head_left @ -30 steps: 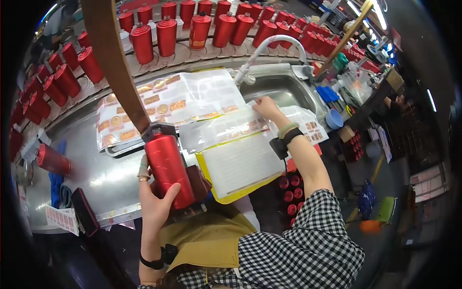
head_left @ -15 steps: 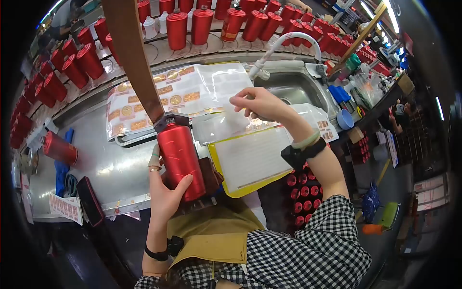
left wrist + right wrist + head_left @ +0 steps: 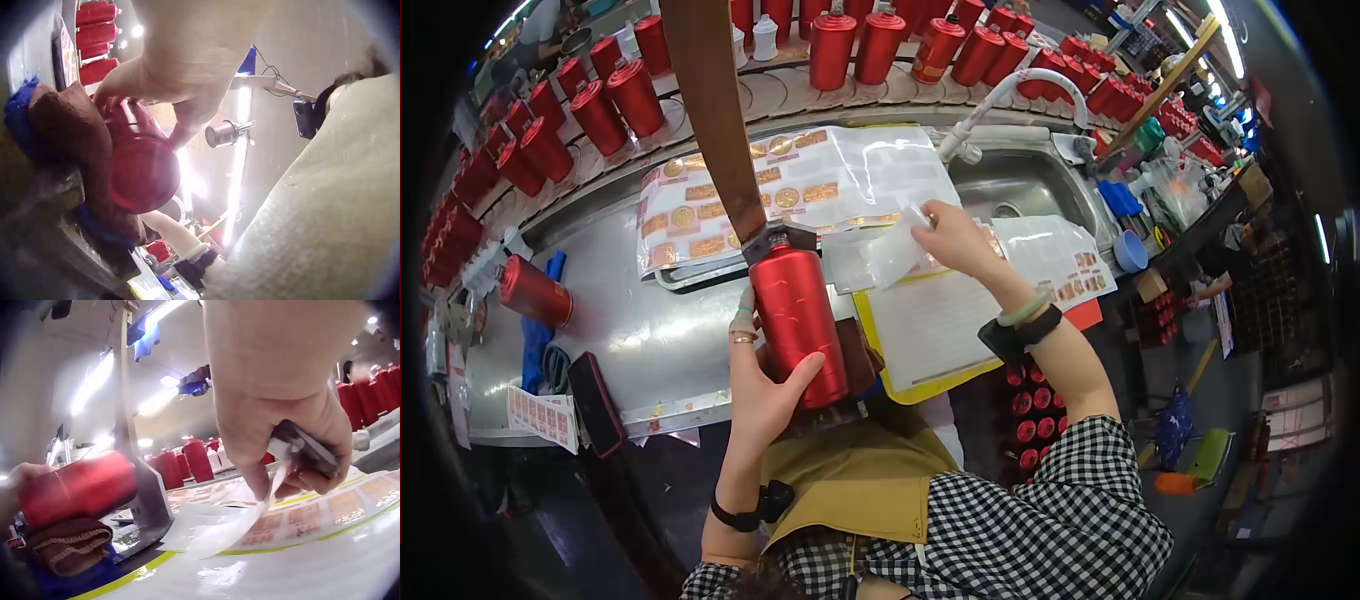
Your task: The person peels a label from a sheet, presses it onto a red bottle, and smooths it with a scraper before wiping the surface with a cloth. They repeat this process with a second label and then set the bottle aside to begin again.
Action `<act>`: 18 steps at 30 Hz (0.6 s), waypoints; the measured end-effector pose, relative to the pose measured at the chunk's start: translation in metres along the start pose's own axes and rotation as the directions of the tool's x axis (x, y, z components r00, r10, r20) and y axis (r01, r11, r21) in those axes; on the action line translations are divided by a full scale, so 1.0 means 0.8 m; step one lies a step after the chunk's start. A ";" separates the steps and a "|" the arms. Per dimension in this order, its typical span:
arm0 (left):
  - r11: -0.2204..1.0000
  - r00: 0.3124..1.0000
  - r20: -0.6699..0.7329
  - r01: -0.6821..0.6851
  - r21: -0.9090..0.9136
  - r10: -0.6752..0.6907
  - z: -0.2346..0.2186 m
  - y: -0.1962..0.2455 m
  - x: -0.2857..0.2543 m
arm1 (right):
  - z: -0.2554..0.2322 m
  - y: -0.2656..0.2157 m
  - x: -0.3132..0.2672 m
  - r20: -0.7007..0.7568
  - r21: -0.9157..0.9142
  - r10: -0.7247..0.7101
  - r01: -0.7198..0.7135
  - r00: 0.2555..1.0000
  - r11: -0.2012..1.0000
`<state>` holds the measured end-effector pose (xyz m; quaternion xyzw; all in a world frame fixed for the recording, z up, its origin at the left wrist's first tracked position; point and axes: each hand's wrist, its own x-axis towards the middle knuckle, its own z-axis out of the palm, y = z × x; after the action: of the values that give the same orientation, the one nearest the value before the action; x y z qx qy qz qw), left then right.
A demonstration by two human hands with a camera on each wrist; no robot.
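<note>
The left hand (image 3: pixel 765 395) grasps the red bottle (image 3: pixel 800 320), lying on a brown cloth (image 3: pixel 855 355). Just right of the bottle, the right hand (image 3: pixel 950 240) pinches a clear sheet (image 3: pixel 890 255), seemingly label backing.

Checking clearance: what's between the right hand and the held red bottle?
Head view: only label sheets on the steel counter lie between the right hand and the bottle.

Around the red bottle (image 3: pixel 798 325) I grip, the brown post (image 3: pixel 718 130) rises from its cap and blocks my way straight ahead. Sticker sheets (image 3: pixel 800 190) cover the counter beyond it, and the faucet (image 3: pixel 1010 95) arches over the sink (image 3: pixel 1020 185) to its right. Bare steel counter (image 3: pixel 630 340) lies open to its left, as far as the lying bottle (image 3: pixel 535 293).
</note>
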<state>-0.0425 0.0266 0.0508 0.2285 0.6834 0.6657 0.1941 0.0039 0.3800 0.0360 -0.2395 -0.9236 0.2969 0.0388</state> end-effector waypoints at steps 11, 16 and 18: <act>0.998 0.998 0.027 0.054 -0.032 -0.053 0.000 -0.001 0.000 | -0.134 0.052 -0.185 -0.445 0.676 0.398 0.010 0.802 0.737; 0.997 0.997 -0.009 0.073 -0.031 -0.073 0.006 0.000 0.001 | -0.160 0.230 -0.329 -0.793 0.607 0.609 0.079 0.002 0.791; 0.999 0.999 -0.017 0.040 -0.005 -0.040 0.003 -0.008 0.000 | -0.137 0.286 -0.383 -0.713 0.656 0.650 0.078 -0.261 0.751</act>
<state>-0.0416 0.0282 0.0442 0.2087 0.6880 0.6650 0.2022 0.3935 0.4572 0.0179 -0.5841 -0.3522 0.2194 0.6975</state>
